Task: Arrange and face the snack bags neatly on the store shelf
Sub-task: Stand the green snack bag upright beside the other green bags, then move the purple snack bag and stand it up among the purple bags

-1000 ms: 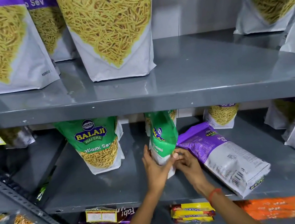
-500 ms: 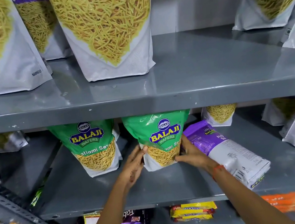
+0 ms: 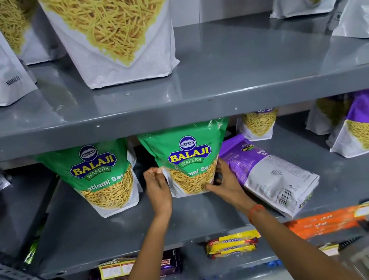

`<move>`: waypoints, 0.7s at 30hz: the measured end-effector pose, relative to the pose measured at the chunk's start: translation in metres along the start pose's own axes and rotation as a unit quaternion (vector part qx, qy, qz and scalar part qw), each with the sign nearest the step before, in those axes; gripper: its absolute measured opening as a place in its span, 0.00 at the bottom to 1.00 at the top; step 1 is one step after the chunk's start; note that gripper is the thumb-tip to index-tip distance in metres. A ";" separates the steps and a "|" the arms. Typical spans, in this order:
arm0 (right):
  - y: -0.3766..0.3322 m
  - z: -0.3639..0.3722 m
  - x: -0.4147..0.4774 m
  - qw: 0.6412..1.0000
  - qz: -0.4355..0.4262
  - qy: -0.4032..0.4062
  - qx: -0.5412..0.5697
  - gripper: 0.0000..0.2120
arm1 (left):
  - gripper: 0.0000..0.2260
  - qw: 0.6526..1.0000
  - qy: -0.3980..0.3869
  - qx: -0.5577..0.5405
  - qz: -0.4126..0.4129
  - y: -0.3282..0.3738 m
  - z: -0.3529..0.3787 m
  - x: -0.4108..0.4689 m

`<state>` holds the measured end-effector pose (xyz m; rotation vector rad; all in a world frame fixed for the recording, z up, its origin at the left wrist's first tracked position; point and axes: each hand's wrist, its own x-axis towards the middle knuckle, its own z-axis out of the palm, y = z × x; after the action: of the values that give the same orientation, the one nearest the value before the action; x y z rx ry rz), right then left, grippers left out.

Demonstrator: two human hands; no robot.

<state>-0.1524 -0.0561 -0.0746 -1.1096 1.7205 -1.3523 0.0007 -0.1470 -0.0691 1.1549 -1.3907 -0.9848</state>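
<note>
The grey middle shelf (image 3: 96, 232) carried the snack bags. A purple bag (image 3: 269, 174) lay flat on its right part, its back panel and barcode facing up. Left of it, just beside, a green Ratlami Sev bag (image 3: 187, 154) stood upright, label facing out, and a second green bag (image 3: 101, 175) stood upright farther left, apart from the first. The right hand (image 3: 226, 183) pressed against the first green bag's lower right edge, thumb on its front near the base, fingers behind. The left hand (image 3: 158, 188) sat at the bag's lower left edge, fingers curled loosely; whether it gripped the bag could not be told.
</note>
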 end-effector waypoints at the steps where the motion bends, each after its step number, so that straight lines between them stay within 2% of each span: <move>1: 0.000 0.002 -0.002 0.999 -0.017 0.032 -0.022 0.33 | 0.06 1.000 0.011 0.003 0.005 0.002 0.002 -0.004; 4: -0.013 -0.002 -0.016 0.981 -0.078 0.154 -0.092 0.33 | 0.11 0.997 0.076 0.018 0.016 0.007 0.009 -0.028; 6: -0.023 -0.015 -0.022 0.950 -0.142 0.223 -0.164 0.31 | 0.13 0.993 0.106 0.045 0.030 0.014 0.022 -0.056; 9: -0.033 -0.037 -0.020 0.904 -0.183 0.251 -0.292 0.31 | 0.13 0.998 0.037 0.038 0.047 0.025 0.053 -0.096; 11: -0.031 -0.063 -0.015 0.884 -0.156 0.255 -0.360 0.32 | 0.13 0.998 -0.045 0.049 -0.013 0.028 0.081 -0.111; 12: -0.027 -0.082 -0.011 0.875 -0.131 0.256 -0.390 0.32 | 0.17 0.993 -0.077 0.062 -0.070 0.031 0.097 -0.116; 14: -0.025 -0.128 -0.007 0.883 -0.051 0.208 -0.418 0.30 | 0.28 0.966 -0.145 0.097 -0.193 0.033 0.122 -0.120; 15: -0.021 -0.152 -0.003 0.900 0.007 0.149 -0.409 0.29 | 0.29 0.950 -0.173 0.094 -0.242 0.034 0.133 -0.122; 17: -0.015 -0.190 -0.003 0.917 0.131 -0.004 -0.378 0.25 | 0.23 0.924 -0.192 0.041 -0.328 0.037 0.151 -0.125; 18: -0.012 -0.199 -0.004 0.921 0.177 -0.052 -0.343 0.25 | 0.19 0.912 -0.185 0.007 -0.367 0.043 0.157 -0.124; 21: 0.005 -0.217 -0.012 0.948 0.219 -0.085 -0.214 0.26 | 0.14 0.892 -0.181 -0.071 -0.409 0.059 0.164 -0.133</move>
<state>-0.3407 0.0417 -0.0284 -0.9500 2.0288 -0.6097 -0.1688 -0.0086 -0.0602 1.5337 -1.0601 -1.9468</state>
